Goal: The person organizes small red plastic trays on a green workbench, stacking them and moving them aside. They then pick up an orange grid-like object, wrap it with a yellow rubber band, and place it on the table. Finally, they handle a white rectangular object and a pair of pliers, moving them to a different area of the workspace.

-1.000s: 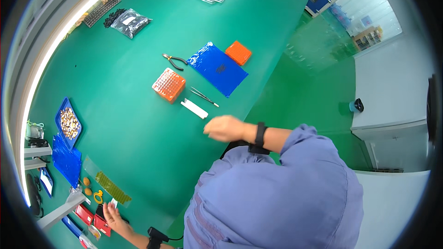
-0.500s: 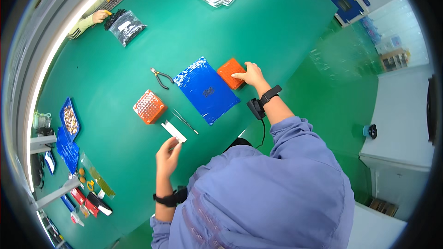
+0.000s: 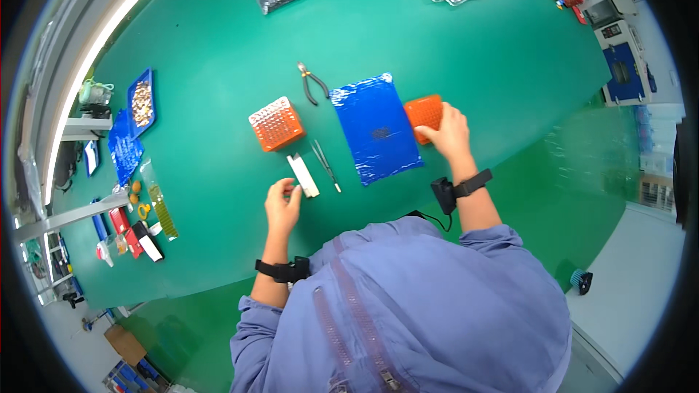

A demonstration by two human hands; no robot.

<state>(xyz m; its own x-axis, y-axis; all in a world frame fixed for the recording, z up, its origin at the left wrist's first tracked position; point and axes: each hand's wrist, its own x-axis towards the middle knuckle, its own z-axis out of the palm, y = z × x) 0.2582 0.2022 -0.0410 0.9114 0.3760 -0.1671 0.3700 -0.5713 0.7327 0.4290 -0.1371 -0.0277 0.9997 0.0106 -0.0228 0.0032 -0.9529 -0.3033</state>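
Head view shows the right hand (image 3: 453,137) with fingers spread over a dimpled orange box (image 3: 424,112) near the front edge of the tabletop (image 3: 218,204), grip unclear. Fingers loosely curled, tip contact unclear, the left hand (image 3: 281,208) is beside a narrow white channel (image 3: 303,177); glossy blue film (image 3: 375,135) lies between.

Two orange gridded boxes (image 3: 426,114), two blue plastic sheets (image 3: 373,120), one white strip (image 3: 302,175), one pliers (image 3: 312,85), one tweezers (image 3: 326,166)

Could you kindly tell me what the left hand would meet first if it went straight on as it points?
Most likely the white channel-shaped strip, just ahead of the left hand; depth is unclear, so they may already touch. Further on sits the orange box with a gridded top.
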